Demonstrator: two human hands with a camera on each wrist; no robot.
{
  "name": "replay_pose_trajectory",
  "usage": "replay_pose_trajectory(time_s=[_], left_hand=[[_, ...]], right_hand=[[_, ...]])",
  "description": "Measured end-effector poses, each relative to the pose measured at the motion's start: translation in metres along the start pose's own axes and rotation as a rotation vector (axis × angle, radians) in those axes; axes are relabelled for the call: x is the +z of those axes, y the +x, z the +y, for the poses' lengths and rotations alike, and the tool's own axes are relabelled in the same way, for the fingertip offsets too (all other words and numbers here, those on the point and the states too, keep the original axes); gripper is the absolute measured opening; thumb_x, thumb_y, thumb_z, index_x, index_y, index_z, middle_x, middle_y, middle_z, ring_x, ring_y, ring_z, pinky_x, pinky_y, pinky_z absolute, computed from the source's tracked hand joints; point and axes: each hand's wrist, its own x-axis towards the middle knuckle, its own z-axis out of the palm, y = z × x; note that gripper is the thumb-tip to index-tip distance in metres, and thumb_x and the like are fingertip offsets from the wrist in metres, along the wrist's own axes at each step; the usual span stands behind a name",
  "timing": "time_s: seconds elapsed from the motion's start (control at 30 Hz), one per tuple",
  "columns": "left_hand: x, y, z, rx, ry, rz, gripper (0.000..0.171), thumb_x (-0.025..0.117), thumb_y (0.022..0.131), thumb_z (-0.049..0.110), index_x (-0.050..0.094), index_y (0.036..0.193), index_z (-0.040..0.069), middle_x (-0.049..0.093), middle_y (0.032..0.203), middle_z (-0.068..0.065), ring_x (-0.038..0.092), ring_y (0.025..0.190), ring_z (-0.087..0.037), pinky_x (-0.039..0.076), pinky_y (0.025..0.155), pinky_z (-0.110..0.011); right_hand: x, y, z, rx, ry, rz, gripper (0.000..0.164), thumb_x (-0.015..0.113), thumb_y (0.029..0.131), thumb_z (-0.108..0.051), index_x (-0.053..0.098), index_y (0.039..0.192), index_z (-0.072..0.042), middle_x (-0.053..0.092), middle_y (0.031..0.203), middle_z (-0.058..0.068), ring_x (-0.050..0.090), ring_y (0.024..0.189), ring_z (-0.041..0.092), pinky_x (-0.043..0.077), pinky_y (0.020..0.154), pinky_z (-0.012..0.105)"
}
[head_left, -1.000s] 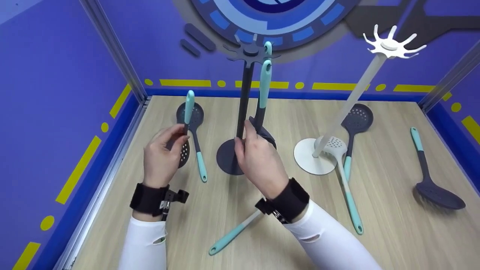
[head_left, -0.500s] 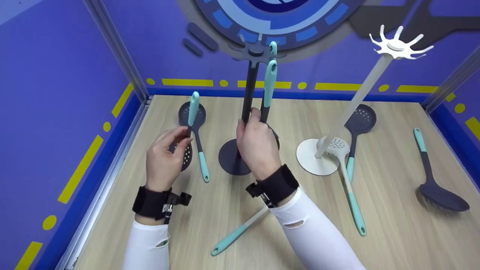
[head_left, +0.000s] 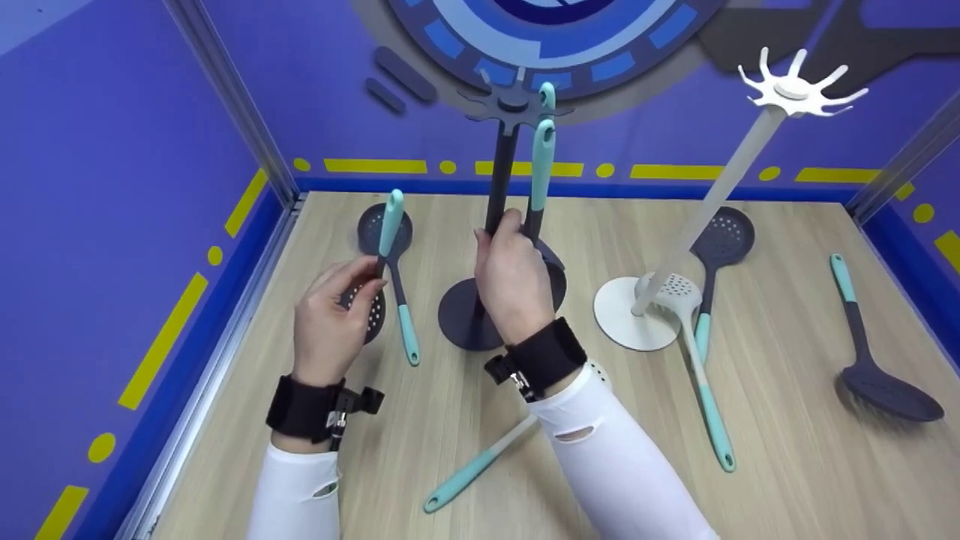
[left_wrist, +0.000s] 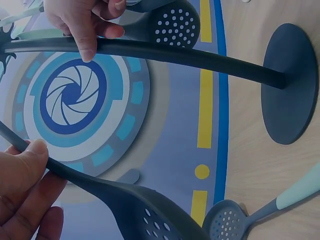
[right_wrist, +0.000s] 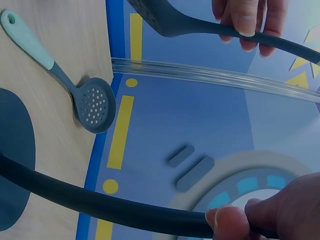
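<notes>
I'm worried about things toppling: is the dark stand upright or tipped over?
Upright: the dark stand has its base flat on the table, hooked top above.

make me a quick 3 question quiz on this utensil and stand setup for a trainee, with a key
1. True or false: the left hand pinches a dark grey perforated utensil with a mint-green handle.
2. Which post does the right hand grip?
A) that of the white stand with a hooked top
B) that of the dark grey round-based stand with a hooked top
3. How many mint-green handles show at the dark stand's hooks in the head view?

Key: 1. True. 2. B. 3. Two.
</notes>
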Motion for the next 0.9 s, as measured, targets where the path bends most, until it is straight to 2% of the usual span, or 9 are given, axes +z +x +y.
replay_pose_trajectory(time_s=[0.27, 0.43, 0.67, 0.9], left_hand=[[-0.002, 0.0, -0.003, -0.005, 0.0, 0.005, 0.031, 0.072, 0.085, 0.015, 0.068, 0.113, 0.027, 0.067, 0.104, 0.011, 0.064, 0.092, -0.003, 0.052, 0.081, -0.019], [-0.002, 0.0, -0.004, 0.009, 0.0, 0.007, 0.029, 0.072, 0.085, 0.016, 0.069, 0.113, 0.023, 0.068, 0.104, 0.007, 0.064, 0.092, -0.003, 0.052, 0.079, -0.019], [-0.001, 0.0, -0.005, 0.003, -0.004, 0.004, 0.028, 0.071, 0.085, 0.017, 0.069, 0.113, 0.023, 0.067, 0.105, 0.01, 0.064, 0.091, -0.005, 0.052, 0.078, -0.021], [-0.003, 0.0, -0.004, -0.005, 0.017, 0.001, 0.029, 0.071, 0.086, 0.017, 0.068, 0.114, 0.024, 0.067, 0.105, 0.012, 0.063, 0.089, -0.003, 0.053, 0.077, -0.022]], right_hand=[[-0.003, 0.005, 0.001, -0.002, 0.031, -0.04, 0.028, 0.046, 0.1, -0.028, 0.045, 0.11, -0.002, 0.06, 0.071, 0.005, 0.06, 0.052, 0.014, 0.047, 0.04, 0.027], [-0.005, 0.008, 0.004, -0.019, 0.033, -0.061, 0.029, 0.044, 0.101, -0.029, 0.045, 0.109, -0.002, 0.057, 0.071, 0.003, 0.058, 0.051, 0.012, 0.047, 0.041, 0.025], [-0.005, 0.012, 0.007, -0.046, 0.046, -0.054, 0.026, 0.048, 0.1, -0.027, 0.047, 0.108, -0.002, 0.061, 0.073, 0.006, 0.062, 0.055, 0.018, 0.049, 0.044, 0.031], [-0.011, 0.018, 0.008, -0.068, 0.064, -0.082, 0.029, 0.047, 0.1, -0.029, 0.048, 0.111, -0.001, 0.06, 0.075, 0.006, 0.06, 0.057, 0.017, 0.047, 0.044, 0.031]])
